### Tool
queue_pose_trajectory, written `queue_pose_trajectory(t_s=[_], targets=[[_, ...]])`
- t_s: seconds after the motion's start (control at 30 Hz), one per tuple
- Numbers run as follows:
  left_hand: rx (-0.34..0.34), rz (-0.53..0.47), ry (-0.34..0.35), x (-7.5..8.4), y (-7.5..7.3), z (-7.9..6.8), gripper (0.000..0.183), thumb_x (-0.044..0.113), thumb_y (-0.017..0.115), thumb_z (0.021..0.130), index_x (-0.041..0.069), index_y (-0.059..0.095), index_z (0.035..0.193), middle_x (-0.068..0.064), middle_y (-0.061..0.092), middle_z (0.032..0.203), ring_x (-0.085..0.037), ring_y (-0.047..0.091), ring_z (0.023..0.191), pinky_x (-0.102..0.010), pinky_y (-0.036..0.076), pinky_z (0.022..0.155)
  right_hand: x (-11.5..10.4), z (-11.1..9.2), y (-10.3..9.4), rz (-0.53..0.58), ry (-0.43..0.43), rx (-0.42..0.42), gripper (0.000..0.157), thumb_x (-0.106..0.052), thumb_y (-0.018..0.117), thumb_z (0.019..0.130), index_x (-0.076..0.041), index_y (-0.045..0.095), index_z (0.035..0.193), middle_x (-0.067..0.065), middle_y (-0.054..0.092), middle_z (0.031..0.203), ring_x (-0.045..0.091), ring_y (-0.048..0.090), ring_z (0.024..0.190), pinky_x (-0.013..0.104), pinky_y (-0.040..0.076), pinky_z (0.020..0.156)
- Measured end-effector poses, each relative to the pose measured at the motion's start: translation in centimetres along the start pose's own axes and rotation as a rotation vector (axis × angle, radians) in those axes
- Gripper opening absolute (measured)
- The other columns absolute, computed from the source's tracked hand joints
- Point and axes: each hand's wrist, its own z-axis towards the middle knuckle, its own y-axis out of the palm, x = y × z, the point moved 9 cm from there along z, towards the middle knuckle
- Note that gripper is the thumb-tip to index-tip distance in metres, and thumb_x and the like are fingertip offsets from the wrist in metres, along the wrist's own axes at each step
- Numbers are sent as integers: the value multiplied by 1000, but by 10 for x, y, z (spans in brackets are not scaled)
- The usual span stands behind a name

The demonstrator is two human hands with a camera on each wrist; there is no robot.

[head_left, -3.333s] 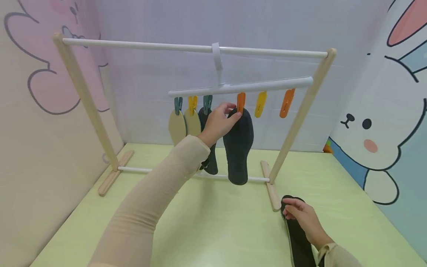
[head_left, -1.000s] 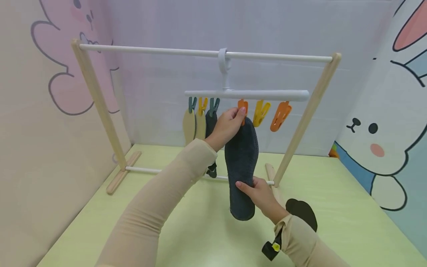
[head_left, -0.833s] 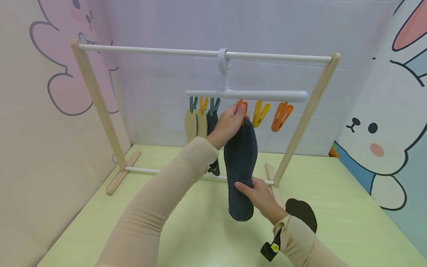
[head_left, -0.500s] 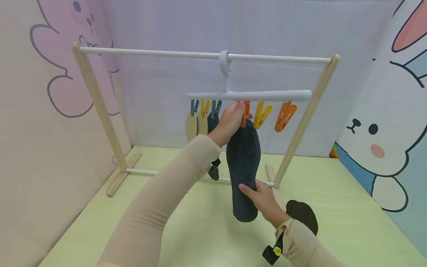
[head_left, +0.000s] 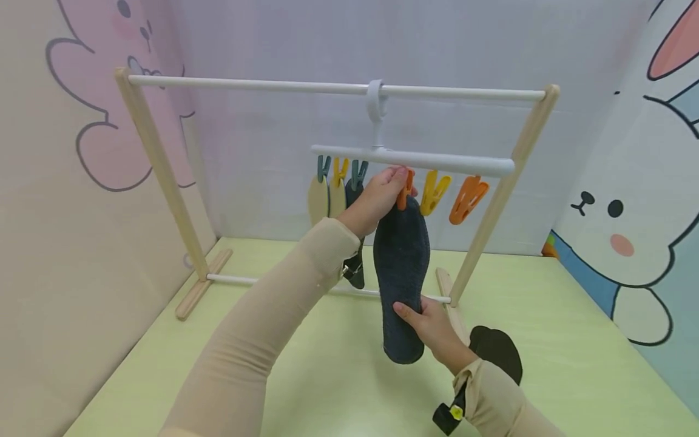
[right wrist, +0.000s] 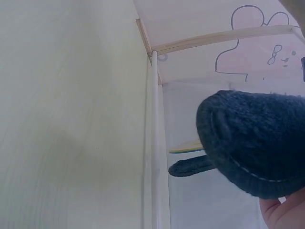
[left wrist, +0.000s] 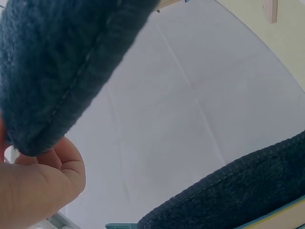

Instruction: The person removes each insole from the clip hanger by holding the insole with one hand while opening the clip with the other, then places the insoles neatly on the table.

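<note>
A dark blue fuzzy insole (head_left: 401,255) hangs toe-up below the white hanger (head_left: 453,162). My left hand (head_left: 377,197) pinches the orange clothespin (head_left: 405,190) at the insole's top edge, and part of its fingers is hidden behind the clip. Lower down, my right hand (head_left: 431,325) grips the insole near its narrow end, thumb across the front. In the right wrist view, that end of the insole (right wrist: 252,138) juts out past the fingers. To the left hang two beige insoles (head_left: 319,200) and a dark insole (head_left: 356,267) on green and yellow clothespins, partly behind my left arm.
A yellow clothespin (head_left: 435,192) and another orange clothespin (head_left: 468,200) hang without insoles at the hanger's right. The hanger hooks over the rack's white top rod (head_left: 246,84). Dark insoles (head_left: 496,351) lie on the pale green table (head_left: 338,388), partly under my right sleeve.
My right hand has left the insoles on the table and gripped the hanging insole's lower part. My left hand stays at the orange clothespin. The hanger has swung, its right end now lower.
</note>
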Motion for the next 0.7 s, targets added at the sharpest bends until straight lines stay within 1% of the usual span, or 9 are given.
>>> queue_pose_trajectory(t_s=[0.1, 0.2, 0.3, 0.43, 0.5, 0.6, 0.7], targets=[[-2, -15, -8, 0, -1, -1, 39, 28, 35, 105, 0, 51, 126, -12, 60, 105, -23, 52, 103, -35, 33, 102, 1, 0, 0, 2, -10, 10, 32, -10, 60, 95, 14, 57, 116, 22, 66, 107, 32, 64, 98, 46, 47, 90], [11, -39, -12, 0, -1, -2, 40, 29, 37, 104, 0, 53, 127, -14, 62, 110, -22, 52, 106, -35, 34, 102, 3, 2, -2, 11, -10, 38, 31, -9, 60, 94, 14, 57, 115, 22, 66, 106, 30, 65, 96, 46, 47, 90], [35, -47, -14, -1, -1, -2, 41, 30, 39, 104, 0, 55, 127, -14, 63, 114, -22, 53, 106, -34, 36, 101, 8, 3, -5, 40, 2, 72, 30, -7, 60, 94, 15, 58, 115, 21, 67, 104, 23, 65, 92, 43, 48, 90], [63, -51, -22, -4, 0, -1, 42, 31, 41, 103, 1, 57, 127, -13, 65, 114, -21, 54, 105, -33, 37, 100, 14, 4, -6, 74, 12, 107, 30, -6, 60, 94, 16, 57, 114, 19, 68, 100, 15, 65, 86, 39, 49, 87], [70, -59, -27, -6, 1, -1, 42, 31, 42, 102, 3, 57, 129, -12, 65, 114, -22, 54, 106, -34, 37, 101, 16, 3, -7, 75, 19, 119, 30, -6, 60, 94, 17, 57, 113, 20, 68, 100, 16, 65, 86, 40, 49, 88], [76, -82, -30, -8, 2, -1, 42, 30, 43, 102, 4, 56, 132, -11, 65, 118, -21, 54, 113, -35, 36, 104, 18, 2, -9, 67, 27, 129, 32, -8, 60, 94, 16, 57, 115, 21, 67, 103, 20, 65, 90, 45, 47, 92], [88, -103, -30, -9, 2, -2, 41, 30, 45, 101, 5, 56, 132, -8, 65, 121, -20, 53, 120, -36, 35, 105, 19, 1, -9, 76, 31, 132, 33, -8, 61, 94, 17, 56, 116, 21, 67, 103, 19, 65, 90, 43, 47, 91]])
